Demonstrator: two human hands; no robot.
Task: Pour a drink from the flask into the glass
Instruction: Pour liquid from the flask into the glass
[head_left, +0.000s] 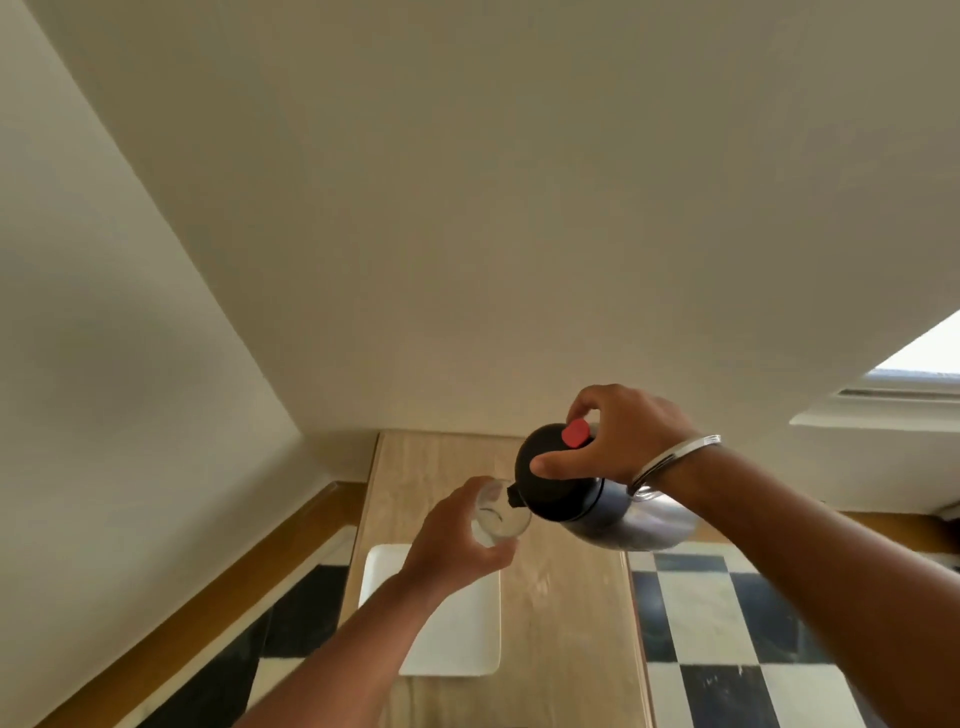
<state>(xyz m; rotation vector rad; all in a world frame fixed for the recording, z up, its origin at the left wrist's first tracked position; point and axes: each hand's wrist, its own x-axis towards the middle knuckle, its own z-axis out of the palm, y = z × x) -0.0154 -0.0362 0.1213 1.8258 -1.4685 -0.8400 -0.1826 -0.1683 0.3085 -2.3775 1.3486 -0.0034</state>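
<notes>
Your right hand (626, 436) is wrapped round the black top of the flask (597, 499), tilted with its spout at the rim of the glass (498, 514). Your left hand (457, 540) clasps that glass above the wooden table (566, 623). Below your left grip lies a white plate (467, 644); nothing blocks the spout.

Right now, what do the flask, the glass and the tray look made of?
Flask: shiny metal body, likely steel, with reflections; matte black, probably plastic top.
Glass: clear, see-through; glass or plastic, can't tell.
Tray: smooth white, maybe ceramic or plastic.
</notes>
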